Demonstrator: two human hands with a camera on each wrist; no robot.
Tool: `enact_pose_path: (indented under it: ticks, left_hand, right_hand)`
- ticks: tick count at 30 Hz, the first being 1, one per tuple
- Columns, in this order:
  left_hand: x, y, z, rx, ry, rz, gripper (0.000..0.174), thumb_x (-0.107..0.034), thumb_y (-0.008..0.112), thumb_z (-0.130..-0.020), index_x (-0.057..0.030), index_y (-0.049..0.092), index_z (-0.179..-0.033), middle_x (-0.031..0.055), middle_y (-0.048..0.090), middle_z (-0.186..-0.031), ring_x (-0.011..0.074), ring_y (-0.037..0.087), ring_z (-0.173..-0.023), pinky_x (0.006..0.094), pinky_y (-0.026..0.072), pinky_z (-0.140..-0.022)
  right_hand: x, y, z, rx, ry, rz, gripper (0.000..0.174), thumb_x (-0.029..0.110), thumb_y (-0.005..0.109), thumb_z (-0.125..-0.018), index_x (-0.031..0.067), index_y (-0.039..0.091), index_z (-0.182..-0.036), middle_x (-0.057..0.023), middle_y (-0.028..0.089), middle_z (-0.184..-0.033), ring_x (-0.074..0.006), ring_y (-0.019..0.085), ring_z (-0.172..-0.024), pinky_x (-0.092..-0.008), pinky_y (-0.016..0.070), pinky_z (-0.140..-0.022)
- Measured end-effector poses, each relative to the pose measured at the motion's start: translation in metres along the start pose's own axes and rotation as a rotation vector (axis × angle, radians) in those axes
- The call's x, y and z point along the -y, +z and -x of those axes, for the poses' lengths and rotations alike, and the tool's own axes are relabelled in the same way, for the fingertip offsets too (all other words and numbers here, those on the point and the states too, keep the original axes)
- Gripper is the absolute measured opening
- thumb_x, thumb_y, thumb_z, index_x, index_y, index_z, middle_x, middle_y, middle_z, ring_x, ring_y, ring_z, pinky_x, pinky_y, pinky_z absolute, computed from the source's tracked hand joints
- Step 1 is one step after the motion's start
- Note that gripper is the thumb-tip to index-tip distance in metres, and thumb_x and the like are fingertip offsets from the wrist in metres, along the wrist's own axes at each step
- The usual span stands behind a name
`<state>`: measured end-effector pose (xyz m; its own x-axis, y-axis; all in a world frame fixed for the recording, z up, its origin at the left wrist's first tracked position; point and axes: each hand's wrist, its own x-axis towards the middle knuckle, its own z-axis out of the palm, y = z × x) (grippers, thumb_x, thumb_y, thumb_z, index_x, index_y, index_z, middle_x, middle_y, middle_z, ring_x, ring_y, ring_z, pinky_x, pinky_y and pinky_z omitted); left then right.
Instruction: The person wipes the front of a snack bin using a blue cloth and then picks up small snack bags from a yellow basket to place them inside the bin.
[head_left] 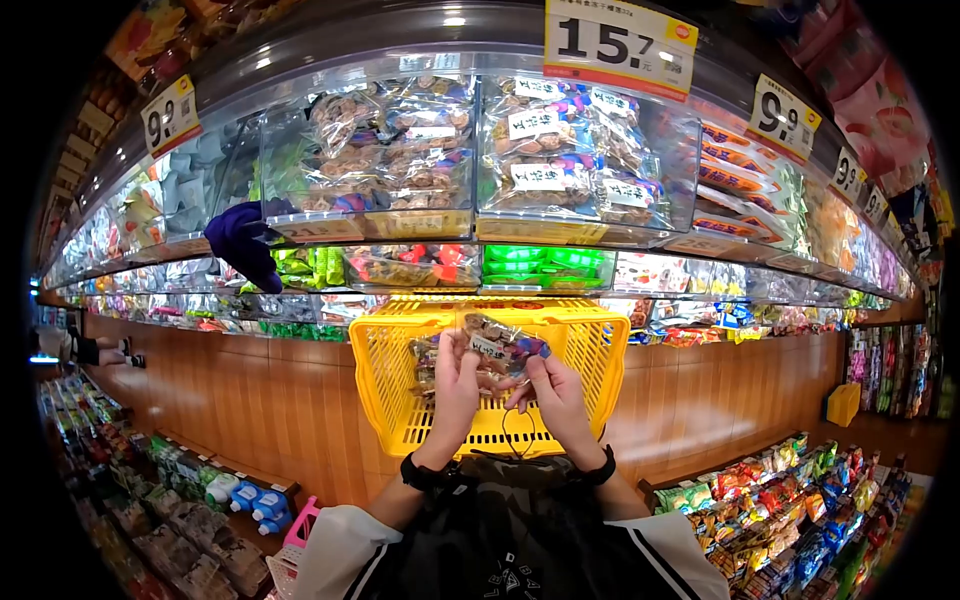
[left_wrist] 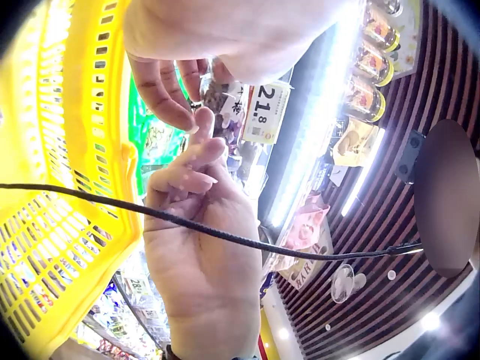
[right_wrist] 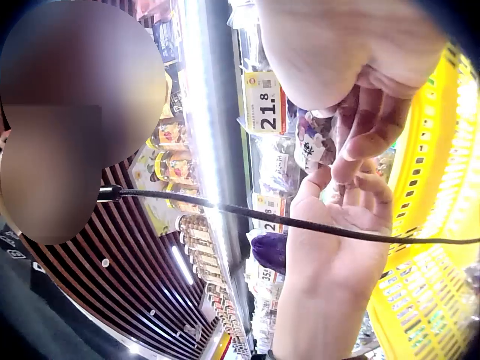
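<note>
A clear packet of brown dried fruit [head_left: 497, 345], with a white label and blue-purple printing, is held up over a yellow shopping basket [head_left: 366, 385] in the head view. My left hand [head_left: 458, 385] grips its left side, thumb on top. At the other end, my right hand [head_left: 562, 400] pinches the corner between thumb and fingers. More similar packets [head_left: 425, 350] lie in the basket beneath, partly covered by the left hand. In the right wrist view the packet [right_wrist: 313, 141] shows between both hands, mostly hidden by the fingers.
Ahead, clear shelf bins [head_left: 375, 225] hold similar packets [head_left: 535, 125] under price tags [head_left: 620, 45]. A dark purple glove-like thing [head_left: 243, 240] hangs at the shelf edge. Snack racks [head_left: 790, 510] stand behind on both sides of the wooden floor [head_left: 260, 375]. A black cord [left_wrist: 247, 241] crosses the wrist views.
</note>
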<state>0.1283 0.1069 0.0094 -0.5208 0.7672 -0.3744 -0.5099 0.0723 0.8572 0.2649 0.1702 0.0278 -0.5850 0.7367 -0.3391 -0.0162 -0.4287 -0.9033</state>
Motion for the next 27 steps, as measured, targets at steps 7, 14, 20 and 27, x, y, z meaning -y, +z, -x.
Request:
enact_pose_path:
  ticks: [7, 14, 20, 27]
  left_hand:
    - [0.018, -0.005, -0.003, -0.081, 0.11, -0.069, 0.011, -0.015, 0.04, -0.108, -0.0049, 0.044, -0.111, 0.0041, 0.052, -0.099, 0.0092, 0.052, -0.083, 0.0248, 0.0459, -0.07]
    - [0.007, -0.016, -0.006, -0.177, 0.323, -0.666, 0.008, -0.01, 0.048, -0.103, -0.0036, 0.053, -0.103, 0.0112, 0.06, -0.085, 0.029, 0.059, -0.078, 0.0362, 0.0461, -0.072]
    - [-0.022, -0.011, 0.008, 0.09, 0.799, -1.169, 0.012, -0.005, 0.063, -0.084, -0.0083, 0.062, -0.096, 0.0054, 0.063, -0.083, 0.0261, 0.061, -0.08, 0.0386, 0.0468, -0.072]
    - [-0.037, -0.01, 0.02, 0.267, 0.851, -1.326, 0.019, -0.007, 0.064, -0.081, -0.0094, 0.063, -0.099, 0.0028, 0.065, -0.084, 0.0212, 0.061, -0.086, 0.0361, 0.0457, -0.076]
  right_hand:
    - [-0.018, -0.002, 0.006, 0.16, 0.037, 0.167, 0.031, 0.017, 0.051, -0.104, -0.0029, 0.058, -0.127, -0.0103, 0.074, -0.09, -0.0127, 0.069, -0.07, -0.0227, 0.0532, -0.063]
    - [0.013, -0.031, 0.003, 0.283, -0.312, 0.753, 0.045, 0.014, 0.065, -0.094, 0.0037, 0.055, -0.137, -0.0146, 0.068, -0.114, -0.0261, 0.066, -0.101, -0.0328, 0.0527, -0.085]
    - [0.061, -0.02, -0.013, 0.144, -0.379, 0.549, 0.04, 0.012, 0.068, -0.091, 0.0035, 0.06, -0.13, -0.0157, 0.067, -0.114, -0.026, 0.065, -0.104, -0.0345, 0.052, -0.088]
    - [0.062, -0.021, -0.03, 0.461, -0.265, 0.85, 0.023, 0.022, 0.075, -0.085, 0.0032, 0.069, -0.095, -0.0133, 0.072, -0.087, -0.0309, 0.07, -0.083, -0.0364, 0.054, -0.072]
